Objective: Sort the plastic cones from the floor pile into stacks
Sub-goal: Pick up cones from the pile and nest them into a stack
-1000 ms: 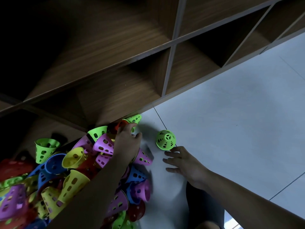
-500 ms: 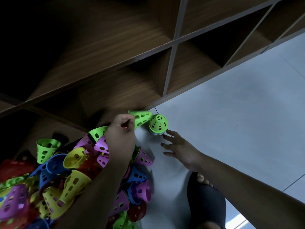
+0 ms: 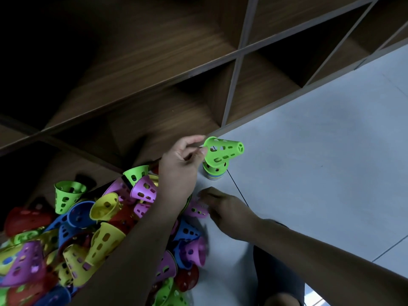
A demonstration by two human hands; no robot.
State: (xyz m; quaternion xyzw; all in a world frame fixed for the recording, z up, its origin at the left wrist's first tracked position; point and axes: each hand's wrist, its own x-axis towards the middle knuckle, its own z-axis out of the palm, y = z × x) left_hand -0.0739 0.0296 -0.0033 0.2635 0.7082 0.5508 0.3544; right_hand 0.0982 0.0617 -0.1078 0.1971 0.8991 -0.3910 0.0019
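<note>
Green cone [image 3: 223, 151] pinched by left hand [image 3: 178, 161] fingers, right hand [image 3: 224, 207] blurred, grip unclear, stack [image 3: 215, 174] half hidden

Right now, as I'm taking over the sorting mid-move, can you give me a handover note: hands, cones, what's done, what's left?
Left hand: its grip pinches the rim of a green cone, held tilted just over the stack.
Right hand: open and blurred, fingers by a purple cone at the edge of the pile; contact unclear.
Stack: stands on the floor beside the shelf, green on top.
Done: one stack started.
Left: seat the held green cone, then sort the mixed green, purple, yellow, blue and red cones.
</note>
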